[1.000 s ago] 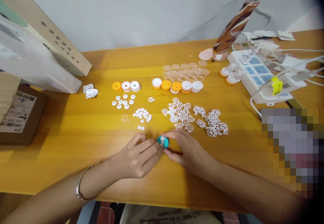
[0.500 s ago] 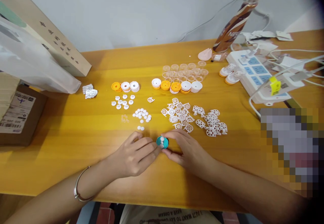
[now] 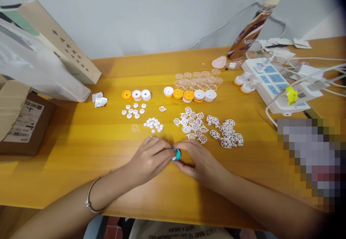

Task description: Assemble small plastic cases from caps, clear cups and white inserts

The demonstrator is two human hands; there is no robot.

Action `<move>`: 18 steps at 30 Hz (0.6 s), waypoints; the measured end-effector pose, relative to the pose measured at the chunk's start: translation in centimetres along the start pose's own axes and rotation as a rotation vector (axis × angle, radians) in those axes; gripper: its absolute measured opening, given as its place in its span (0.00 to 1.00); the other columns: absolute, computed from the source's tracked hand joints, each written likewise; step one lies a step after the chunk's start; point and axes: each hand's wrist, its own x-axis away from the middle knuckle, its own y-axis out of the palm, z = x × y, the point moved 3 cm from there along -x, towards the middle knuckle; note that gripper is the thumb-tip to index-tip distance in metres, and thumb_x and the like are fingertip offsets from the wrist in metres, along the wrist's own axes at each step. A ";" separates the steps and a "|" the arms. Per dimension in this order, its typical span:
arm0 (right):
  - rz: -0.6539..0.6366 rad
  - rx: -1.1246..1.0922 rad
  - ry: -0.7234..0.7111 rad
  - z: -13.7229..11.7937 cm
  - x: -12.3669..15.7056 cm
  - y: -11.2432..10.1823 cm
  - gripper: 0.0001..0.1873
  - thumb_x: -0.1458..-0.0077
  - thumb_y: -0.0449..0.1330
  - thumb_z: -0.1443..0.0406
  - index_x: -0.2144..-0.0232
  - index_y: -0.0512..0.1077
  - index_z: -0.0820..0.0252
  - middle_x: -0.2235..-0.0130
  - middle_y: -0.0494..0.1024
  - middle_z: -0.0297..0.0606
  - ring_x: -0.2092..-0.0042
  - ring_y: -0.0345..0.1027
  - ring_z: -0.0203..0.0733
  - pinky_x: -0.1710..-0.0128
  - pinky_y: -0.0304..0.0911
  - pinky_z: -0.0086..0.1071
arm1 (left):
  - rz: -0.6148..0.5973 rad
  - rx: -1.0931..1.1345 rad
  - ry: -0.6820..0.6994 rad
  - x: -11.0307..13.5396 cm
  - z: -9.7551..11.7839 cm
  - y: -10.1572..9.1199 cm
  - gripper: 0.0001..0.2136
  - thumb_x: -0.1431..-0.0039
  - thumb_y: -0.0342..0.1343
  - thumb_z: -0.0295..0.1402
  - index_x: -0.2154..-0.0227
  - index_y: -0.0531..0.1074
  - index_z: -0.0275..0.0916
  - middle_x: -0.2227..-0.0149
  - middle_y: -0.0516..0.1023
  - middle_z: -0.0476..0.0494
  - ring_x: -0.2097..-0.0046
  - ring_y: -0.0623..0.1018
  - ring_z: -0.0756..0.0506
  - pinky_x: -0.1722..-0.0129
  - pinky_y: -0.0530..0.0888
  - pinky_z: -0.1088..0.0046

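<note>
Here the teal part (image 3: 177, 154) is held above the near half of the wooden table (image 3: 81, 141), right between the two hands. By the right hand (image 3: 201, 162) it is gripped at its right side, pinched between thumb and forefinger. From the other side it is met by the left hand (image 3: 150, 158), whose fingertips are drawn together over the part's left edge; whether anything small is clasped in them cannot be told, for the tips are hidden. On the left wrist a metal bangle (image 3: 88, 203) is worn. Just beyond the left hand, little white gears (image 3: 155, 124) are bunched, with tiny clear rings (image 3: 135, 128) set to their left and white discs (image 3: 131, 111) spread behind those rings. Past the right hand, spoked white pieces (image 3: 192, 124) are heaped, and farther right a second white cluster (image 3: 228, 129) is piled. Behind all this, orange and white caps are lined up in two groups, left (image 3: 136, 94) and right (image 3: 189, 95), the right-hand group being backed by clear cups (image 3: 196, 81).
</note>
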 end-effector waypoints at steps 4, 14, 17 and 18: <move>-0.033 -0.038 0.007 0.0 0.0 0.0 0.15 0.50 0.56 0.72 0.60 0.60 0.57 0.63 0.73 0.39 0.60 0.68 0.43 0.61 0.67 0.38 | 0.002 0.019 -0.010 0.0 0.1 -0.1 0.06 0.42 0.52 0.27 0.63 0.71 0.38 0.66 0.74 0.45 0.64 0.71 0.48 0.63 0.64 0.70; -0.172 -0.683 0.344 0.4 -0.2 0.2 0.15 0.50 0.58 0.70 0.58 0.62 0.58 0.67 0.73 0.34 0.66 0.70 0.34 0.64 0.68 0.29 | 0.108 0.050 0.003 -0.3 0.8 -1.0 0.07 0.44 0.54 0.26 0.62 0.71 0.39 0.66 0.75 0.45 0.65 0.71 0.49 0.64 0.67 0.70; -0.159 -0.843 0.446 0.5 -0.2 0.4 0.15 0.52 0.59 0.69 0.60 0.63 0.60 0.67 0.73 0.33 0.66 0.70 0.32 0.63 0.68 0.30 | 0.129 0.067 -0.002 -0.2 1.2 -1.4 0.08 0.44 0.54 0.26 0.61 0.71 0.39 0.65 0.74 0.46 0.64 0.71 0.49 0.63 0.68 0.70; -0.146 -0.882 0.467 0.5 -0.2 0.4 0.15 0.52 0.60 0.69 0.60 0.63 0.60 0.67 0.73 0.33 0.66 0.70 0.32 0.62 0.67 0.30 | 0.134 0.072 -0.007 -0.3 1.3 -1.6 0.08 0.44 0.54 0.26 0.60 0.70 0.39 0.65 0.74 0.45 0.63 0.71 0.49 0.63 0.68 0.70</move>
